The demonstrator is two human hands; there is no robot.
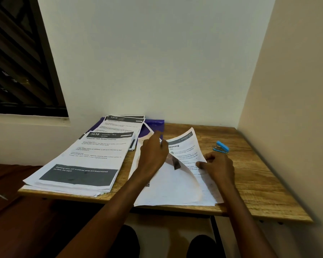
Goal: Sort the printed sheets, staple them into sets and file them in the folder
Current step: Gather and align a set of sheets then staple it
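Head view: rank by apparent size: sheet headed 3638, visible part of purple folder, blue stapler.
1. Sheet headed 3638, by far the largest.
2. Purple folder, mostly covered by paper; only its visible part is ranked.
3. Blue stapler, smallest, though it lies farther back than the sheet.

The purple folder (154, 125) lies mostly hidden under paper stacks (93, 155); their small print is unreadable.

**Single head-worn view, wide angle**

Mounted on the head, aimed forward and down over a wooden table (254, 185) set in a wall corner. Close range: both forearms enter from the bottom edge, table fills mid-frame, walls the upper half. Strong edge distortion. Only one view; no overlap to record.
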